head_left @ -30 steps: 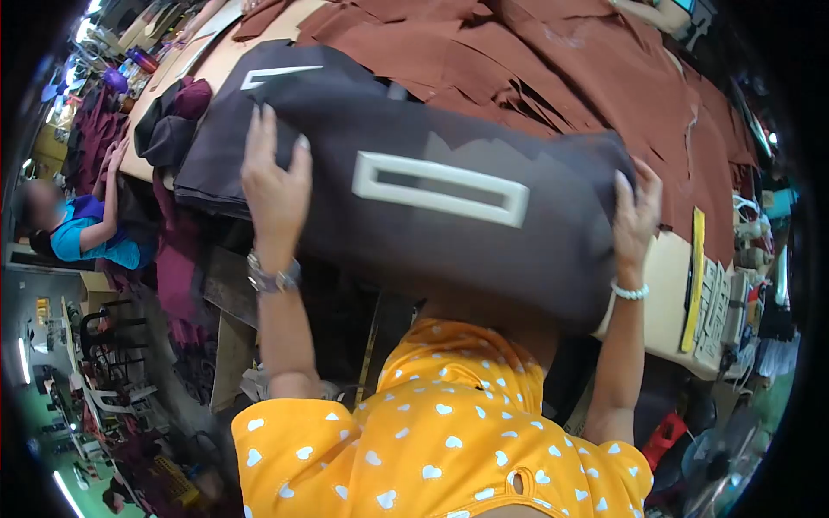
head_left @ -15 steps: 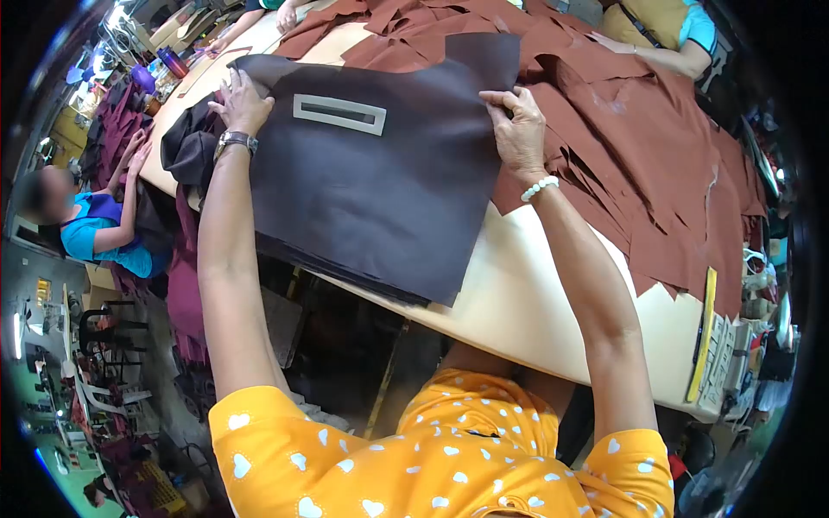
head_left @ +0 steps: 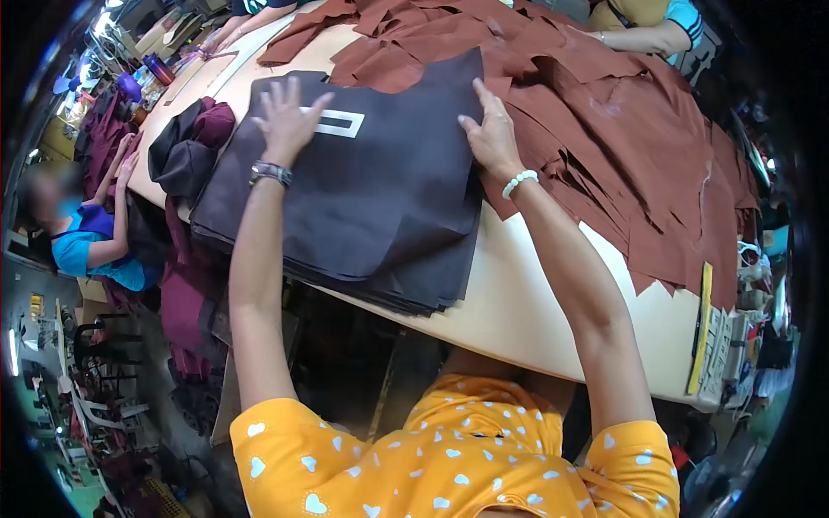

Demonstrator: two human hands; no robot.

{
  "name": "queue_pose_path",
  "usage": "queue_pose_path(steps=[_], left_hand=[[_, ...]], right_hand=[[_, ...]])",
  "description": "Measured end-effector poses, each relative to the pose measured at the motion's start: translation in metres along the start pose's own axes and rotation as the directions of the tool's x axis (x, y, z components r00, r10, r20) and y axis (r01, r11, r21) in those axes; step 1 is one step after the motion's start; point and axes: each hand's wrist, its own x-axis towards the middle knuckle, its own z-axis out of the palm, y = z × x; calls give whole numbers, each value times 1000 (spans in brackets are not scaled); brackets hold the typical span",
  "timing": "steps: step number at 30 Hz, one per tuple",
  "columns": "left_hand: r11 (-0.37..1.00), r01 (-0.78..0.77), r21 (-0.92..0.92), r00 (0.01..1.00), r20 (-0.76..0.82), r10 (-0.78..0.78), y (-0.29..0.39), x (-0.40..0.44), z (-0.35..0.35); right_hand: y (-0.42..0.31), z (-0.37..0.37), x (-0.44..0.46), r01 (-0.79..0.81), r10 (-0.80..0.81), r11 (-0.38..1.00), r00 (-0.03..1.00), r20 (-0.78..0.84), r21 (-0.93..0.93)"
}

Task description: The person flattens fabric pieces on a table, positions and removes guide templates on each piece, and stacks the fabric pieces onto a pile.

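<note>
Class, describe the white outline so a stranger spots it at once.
A stack of dark sheets lies on the pale table. Toward the stack's far side, partly hidden by the left hand, is the white outline: a hollow rectangle, the only white shape visible there.

Dark sheets [head_left: 371, 198] stacked on pale table [head_left: 527, 298]; white rectangular frame [head_left: 355, 126] atop.

At 11 o'clock the left hand [head_left: 291, 129] is blurring at the fingers and hiding one end of the white frame [head_left: 356, 126]. The top edge is cutting off the brown sheets [head_left: 639, 164] at 12, a co-worker [head_left: 237, 30] at 11 and another co-worker [head_left: 652, 38] towards 1. At 9 a blurred face is topping a blue shirt [head_left: 86, 250]. At 6 the bottom edge is cropping the yellow shirt [head_left: 397, 479].
</note>
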Motion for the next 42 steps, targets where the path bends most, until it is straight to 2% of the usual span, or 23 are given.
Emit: queue_pose_path(steps=[1, 3, 6, 7, 10, 11, 13, 16, 20, 21, 24, 25, 26, 27, 28, 30, 31, 32, 34, 35, 36, 39, 42], left_hand=[[996, -48, -80, 994, 90, 55, 18, -14, -2], [985, -105, -138, 985, 119, 122, 38, -31, 6], [985, -107, -133, 979, 158, 128, 49, -40, 9], [986, -106, -127, 979, 159, 126, 51, -41, 11], [990, -87, -111, 978, 179, 106, 54, -39, 9], [993, -77, -86, 975, 203, 93, 57, -38, 3], [986, -127, -108, 979, 144, 142, 56, -33, 16], [979, -166, -117, 985, 22, 170, 64, -40, 32], [980, -170, -106, 980, -126, 157, 65, -47, 42], [977, -178, -115, 976, -145, 161, 64, -49, 42], [972, -195, -128, 964, -210, 165, 65, -47, 44], [972, -196, -131, 960, -227, 163, 65, -49, 47], [971, -197, -133, 958, -237, 162, 65, -50, 48], [971, -199, -133, 955, -247, 162, 65, -50, 47], [970, -203, -134, 952, -257, 164, 65, -50, 46], [972, -208, -107, 949, -263, 174, 67, -51, 43], [974, -208, -94, 947, -268, 177, 68, -52, 42], [975, -207, -81, 948, -263, 179, 68, -53, 40], [978, -204, -54, 948, -259, 183, 69, -53, 38], [978, -204, -51, 946, -268, 183, 69, -53, 38], [978, -205, -50, 942, -280, 183, 69, -53, 38], [977, -210, -44, 942, -276, 190, 70, -55, 40], [978, -205, -42, 944, -273, 186, 70, -54, 39]], right_hand=[[-4, -4, -1, -112, 113, 990, 994, -10, 83], [-18, -17, -5, -324, 335, 913, 942, -2, 248], [-16, -40, -32, -489, 459, 780, 871, 174, 391], [-16, -43, -43, -547, 489, 736, 837, 246, 398], [-24, -49, -57, -686, 577, 694, 712, 400, 218], [-23, -46, -57, -593, 507, 791, 773, 382, 151], [-17, -36, -54, -366, 338, 930, 867, 367, 7], [-31, -23, -49, -113, 217, 923, 942, 255, -367], [-70, -15, -31, -184, 329, 873, 906, 267, -451], [-77, -11, -26, -171, 347, 863, 884, 313, -475], [-38, 22, -27, -72, 254, 856, 921, 295, -512], [-27, 28, -25, -116, 303, 861, 899, 316, -495], [-19, 34, -24, -330, 416, 881, 881, 224, -338], [-11, 41, -22, -517, 536, 843, 830, 152, -149], [-2, 48, -18, -662, 655, 747, 748, 104, 56], [-3, 39, 2, -606, 601, 786, 795, 82, 120], [-2, 29, 11, -603, 605, 747, 791, 90, 280], [-3, 13, 20, -583, 608, 687, 788, 98, 434], [-6, -29, 37, -673, 587, 392, 708, 394, 627], [1, -39, 44, -689, 584, 303, 680, 443, 658], [3, -47, 48, -676, 580, 310, 692, 430, 669], [12, -72, 66, -718, 551, 99, 616, 563, 689], [10, -83, 69, -658, 545, 61, 652, 527, 751]])
